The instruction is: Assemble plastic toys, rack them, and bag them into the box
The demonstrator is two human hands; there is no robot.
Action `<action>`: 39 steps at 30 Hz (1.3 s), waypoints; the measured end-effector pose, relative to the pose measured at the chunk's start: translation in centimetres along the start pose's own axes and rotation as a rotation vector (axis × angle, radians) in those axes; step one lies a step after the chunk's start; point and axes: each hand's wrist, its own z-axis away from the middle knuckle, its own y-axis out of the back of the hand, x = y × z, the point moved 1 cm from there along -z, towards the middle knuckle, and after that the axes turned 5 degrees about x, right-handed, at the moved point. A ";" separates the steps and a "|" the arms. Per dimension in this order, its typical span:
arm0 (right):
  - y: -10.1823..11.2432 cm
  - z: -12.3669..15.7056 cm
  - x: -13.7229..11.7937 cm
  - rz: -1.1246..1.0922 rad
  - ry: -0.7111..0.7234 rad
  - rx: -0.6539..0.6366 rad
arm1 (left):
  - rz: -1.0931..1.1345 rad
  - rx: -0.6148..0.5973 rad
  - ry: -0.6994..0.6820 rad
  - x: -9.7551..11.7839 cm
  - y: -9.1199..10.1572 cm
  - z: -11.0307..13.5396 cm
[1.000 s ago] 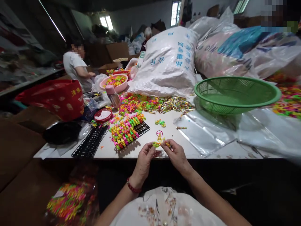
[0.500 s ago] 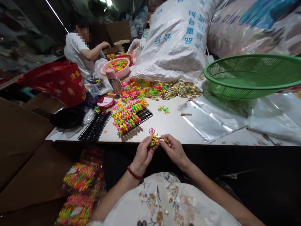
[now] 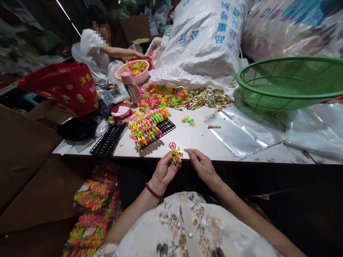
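My left hand [image 3: 166, 170] is closed on a small plastic toy bicycle [image 3: 176, 154], yellow with a pink wheel, just over the table's front edge. To its right, my right hand [image 3: 201, 165] is closed in a pinch. A small pale tip shows at its fingertips; the rest is hidden. The two hands are slightly apart. Ahead of them, a black grid rack [image 3: 166, 125] carries rows of bright toy bicycles [image 3: 146, 127]. A single green and yellow toy bicycle [image 3: 188, 121] lies on the white table [image 3: 191, 137], with a small patterned tube [image 3: 214, 127] farther right.
Piles of bright plastic parts [image 3: 158, 99] and patterned tubes [image 3: 209, 99] lie before a big white sack [image 3: 198, 46]. Right are a green basket [image 3: 289, 84] and clear plastic bags [image 3: 246, 134]. A flask [image 3: 131, 89] and pink basin [image 3: 142, 76] stand left, near a co-worker [image 3: 92, 53].
My right hand has drawn back to the right, away from the toy bicycle in my left hand. The co-worker's arm has stretched out towards the red container.
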 end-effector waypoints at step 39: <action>0.0 0.5 0.8 0.549 0.485 0.010 | -0.723 0.075 -0.446 -0.3 -1.6 0.7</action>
